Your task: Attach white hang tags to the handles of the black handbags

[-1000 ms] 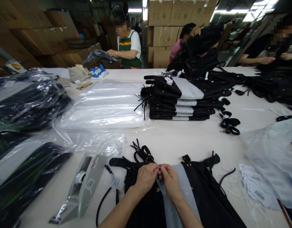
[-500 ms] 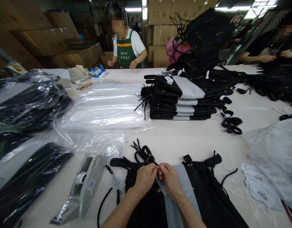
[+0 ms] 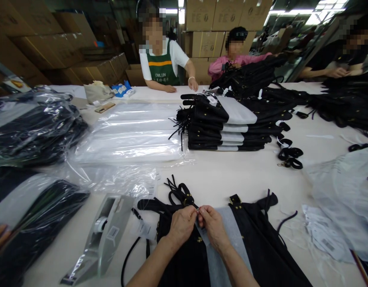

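Observation:
A black bag (image 3: 267,243) lies flat in front of me, with a pale grey sheet (image 3: 228,231) running down its middle. My left hand (image 3: 182,225) is closed in a pinch near the bag's upper edge, beside a looped black strap (image 3: 181,193). Against it, fingertip to fingertip, my right hand (image 3: 213,228) pinches too, over the sheet's top corner. Whatever small thing sits between the fingers is too hidden to name. A gold-trimmed buckle tab (image 3: 236,200) sticks up right of my hands. Left of the bag lies a white tag (image 3: 146,229).
A grey tape dispenser (image 3: 112,235) stands to the left. Beyond are clear plastic bags (image 3: 136,131) and a stack of folded black bags (image 3: 203,137). Another person's hand (image 3: 0,237) rests on a plastic-wrapped bag (image 3: 49,215). White labels (image 3: 327,235) lie at right.
My hands have barely moved. Across the table, the person in pink has lowered a black bag, and the person in the apron has leaned onto the table. Another person's hand has appeared at the left edge.

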A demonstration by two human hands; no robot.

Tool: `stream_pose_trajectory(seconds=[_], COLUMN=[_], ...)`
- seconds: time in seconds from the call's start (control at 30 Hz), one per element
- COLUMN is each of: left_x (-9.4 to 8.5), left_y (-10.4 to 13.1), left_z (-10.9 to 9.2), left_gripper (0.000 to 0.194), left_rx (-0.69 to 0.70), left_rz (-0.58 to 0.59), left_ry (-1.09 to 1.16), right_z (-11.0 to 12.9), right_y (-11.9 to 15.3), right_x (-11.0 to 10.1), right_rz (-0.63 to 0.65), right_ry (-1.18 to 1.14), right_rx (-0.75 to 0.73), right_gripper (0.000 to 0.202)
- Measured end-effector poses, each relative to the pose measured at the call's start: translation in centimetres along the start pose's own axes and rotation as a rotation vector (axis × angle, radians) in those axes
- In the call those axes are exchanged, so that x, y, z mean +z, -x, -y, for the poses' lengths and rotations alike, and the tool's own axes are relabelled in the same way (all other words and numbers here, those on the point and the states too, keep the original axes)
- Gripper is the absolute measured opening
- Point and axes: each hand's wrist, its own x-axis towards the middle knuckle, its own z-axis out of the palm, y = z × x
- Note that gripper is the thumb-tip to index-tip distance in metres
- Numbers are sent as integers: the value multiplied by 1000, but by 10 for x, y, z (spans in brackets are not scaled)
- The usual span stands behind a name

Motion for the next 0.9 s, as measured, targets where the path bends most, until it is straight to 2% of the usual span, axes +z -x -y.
stream_pose_trajectory(seconds=[0.27, 0.57, 0.7, 0.9], left_x=[6, 4, 6, 10], left_y=[-1, 2, 1, 2], left_z=[1, 0, -2, -5], left_gripper=[27, 25, 26, 25], left_rx=[-21, 17, -41, -103], left_rz=[-42, 13, -22, -63], left_ry=[-53, -111, -145, -82], right_z=[0, 0, -1, 1], right_y=[-2, 0, 0, -1], right_x=[-2, 3, 4, 4], right_rz=[-1, -33, -60, -61], right_ry=[-16, -60, -73, -103], right_rx=[27, 29, 15, 34], right_gripper=[28, 25, 22, 21])
